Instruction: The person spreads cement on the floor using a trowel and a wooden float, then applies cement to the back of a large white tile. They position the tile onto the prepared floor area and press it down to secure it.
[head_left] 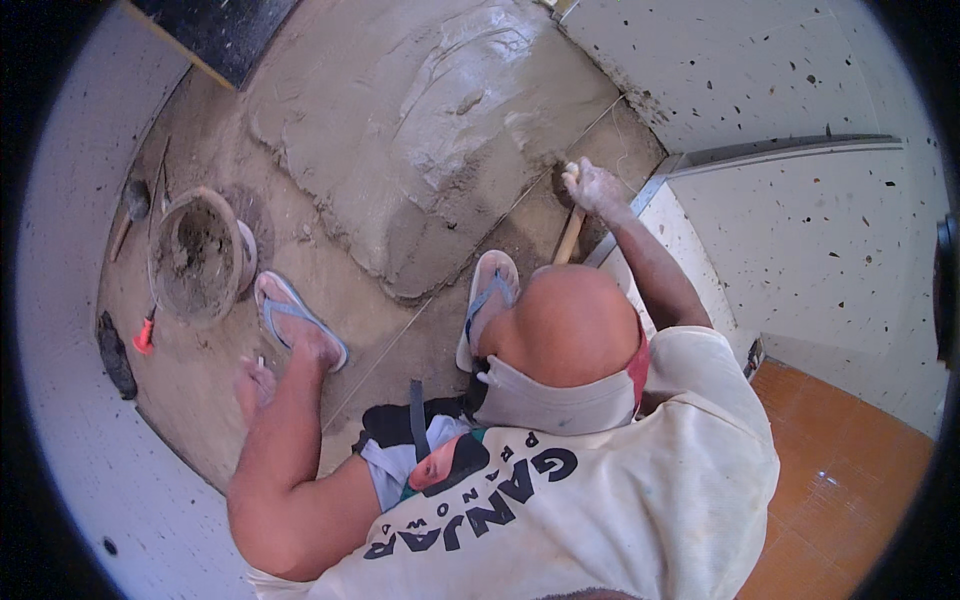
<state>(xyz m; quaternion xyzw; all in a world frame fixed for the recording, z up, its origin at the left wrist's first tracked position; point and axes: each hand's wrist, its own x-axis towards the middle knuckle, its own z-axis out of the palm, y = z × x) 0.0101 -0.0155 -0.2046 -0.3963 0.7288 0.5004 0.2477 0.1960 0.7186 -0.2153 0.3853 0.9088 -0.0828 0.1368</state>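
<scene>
Wet mortar (390, 130) looks hvy, soft & prob. slippery; best hold = the pale handle (572, 170), R hand (600, 192) clamped on it, L hand (254, 384) can't tell.

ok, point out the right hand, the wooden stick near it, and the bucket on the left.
Right hand (597, 190): head view, middle of the hand.
Wooden stick (570, 238): head view, middle of its visible length.
Bucket (180, 297): head view, inner wall.
</scene>
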